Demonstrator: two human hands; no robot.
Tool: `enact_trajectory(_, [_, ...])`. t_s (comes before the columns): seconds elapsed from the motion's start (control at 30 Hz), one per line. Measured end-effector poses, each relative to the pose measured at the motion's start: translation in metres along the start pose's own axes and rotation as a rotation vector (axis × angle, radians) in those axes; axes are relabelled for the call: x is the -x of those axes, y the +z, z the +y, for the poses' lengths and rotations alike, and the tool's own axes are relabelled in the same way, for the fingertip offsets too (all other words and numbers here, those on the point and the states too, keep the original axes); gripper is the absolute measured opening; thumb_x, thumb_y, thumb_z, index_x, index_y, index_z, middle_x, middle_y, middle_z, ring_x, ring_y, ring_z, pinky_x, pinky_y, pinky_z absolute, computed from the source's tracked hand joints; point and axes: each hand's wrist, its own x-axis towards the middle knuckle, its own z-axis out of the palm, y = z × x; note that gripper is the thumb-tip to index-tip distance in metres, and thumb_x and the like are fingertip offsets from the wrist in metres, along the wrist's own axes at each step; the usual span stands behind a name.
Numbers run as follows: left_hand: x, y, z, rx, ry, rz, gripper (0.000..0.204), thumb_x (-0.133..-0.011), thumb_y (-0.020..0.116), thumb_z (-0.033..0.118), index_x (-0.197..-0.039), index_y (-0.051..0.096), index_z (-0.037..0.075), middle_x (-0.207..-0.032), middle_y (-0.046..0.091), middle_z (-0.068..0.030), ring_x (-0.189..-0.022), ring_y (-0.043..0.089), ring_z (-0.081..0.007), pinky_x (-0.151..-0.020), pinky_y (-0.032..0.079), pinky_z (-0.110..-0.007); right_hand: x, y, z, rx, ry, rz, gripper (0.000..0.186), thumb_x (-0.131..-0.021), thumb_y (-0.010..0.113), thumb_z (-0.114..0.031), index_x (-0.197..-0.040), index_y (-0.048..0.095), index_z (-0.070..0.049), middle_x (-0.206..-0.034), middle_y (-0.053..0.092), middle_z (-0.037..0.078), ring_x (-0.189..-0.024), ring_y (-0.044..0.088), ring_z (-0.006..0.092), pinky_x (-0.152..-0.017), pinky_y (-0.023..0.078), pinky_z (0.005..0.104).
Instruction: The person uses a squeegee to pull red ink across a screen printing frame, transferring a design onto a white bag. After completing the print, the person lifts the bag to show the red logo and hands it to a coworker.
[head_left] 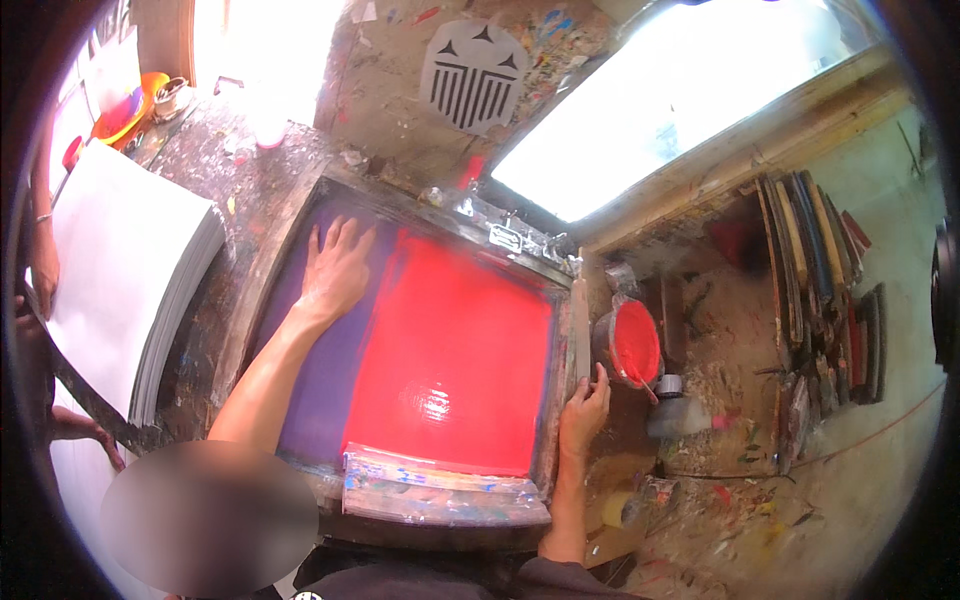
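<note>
So the screen (325,390) is right in the middle of the bench, purple mesh with a big slab of red ink (450,350) over most of its right side. A paint-smeared squeegee (440,495) lies across the near end, right at the ink's edge, so that end is pretty blocked. Metal hardware (506,237) sits along the far rail.

Left hand (340,265) is up on the purple bit near the far left corner, fingers loosely spread, nothing in it. Right hand (585,405) is at the right rail beside a wooden strip (582,325), fingers curled a bit; can't tell if it's actually gripping anything.

Fat stack of white paper (140,270) off to the left, with a co-worker's hand (45,275) at its edge. Long boards (795,250) stand packed together way over right, and a round striped sheet (472,78) lies beyond the screen.

Containers: a tub (630,342) of red ink just right of the screen, a clear-ish bottle (678,417) with a grey cap near it (can't make out what's inside), and an orange bowl (152,88) far left, something purple in or behind it.
</note>
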Motion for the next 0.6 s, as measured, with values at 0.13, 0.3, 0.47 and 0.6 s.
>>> enact_trajectory(0.13, [-0.001, 0.003, 0.002, -0.001, 0.010, 0.014, 0.058, -0.084, 0.054, 0.013, -0.141, 0.043, 0.010, -0.143, 0.040, -0.0181, -0.140, 0.030, -0.0359, -0.115, 0.020, -0.059, 0.000, 0.002, 0.008, 0.104, -0.029, -0.002, 0.038, -0.093, 0.058, -0.018, -0.130, 0.056, -0.007, -0.103, 0.058, 0.015, -0.093, 0.060, 0.0346, -0.081, 0.048, 0.0446])
enact_trajectory(0.3, [0.000, 0.001, -0.002, -0.022, -0.004, -0.016, 0.057, -0.085, 0.054, 0.014, -0.141, 0.043, 0.011, -0.143, 0.040, -0.0184, -0.140, 0.029, -0.0353, -0.115, 0.019, -0.059, -0.008, 0.003, 0.000, 0.185, -0.028, -0.103, 0.046, -0.093, 0.058, -0.022, -0.137, 0.052, -0.011, -0.106, 0.056, 0.014, -0.094, 0.060, 0.0340, -0.081, 0.049, 0.0453])
enact_trajectory(0.47, [-0.001, -0.001, 0.001, -0.008, -0.007, -0.043, 0.058, -0.085, 0.052, 0.011, -0.143, 0.043, 0.014, -0.146, 0.038, -0.0186, -0.142, 0.028, -0.0351, -0.116, 0.018, -0.058, -0.061, 0.020, 0.003, -0.410, 0.044, -0.125, 0.041, -0.098, 0.053, -0.023, -0.136, 0.052, -0.009, -0.085, 0.059, 0.009, -0.063, 0.057, 0.0217, -0.057, 0.048, 0.0365])
enact_trajectory(0.6, [0.001, -0.004, 0.003, -0.020, -0.012, -0.058, 0.058, -0.085, 0.052, 0.011, -0.142, 0.043, 0.013, -0.146, 0.038, -0.0187, -0.141, 0.028, -0.0349, -0.116, 0.018, -0.058, -0.091, 0.023, -0.028, -1.133, 0.513, -0.392, 0.040, -0.103, 0.043, -0.021, -0.141, 0.042, -0.010, -0.074, 0.058, 0.005, -0.048, 0.048, 0.0101, -0.040, 0.038, 0.0256])
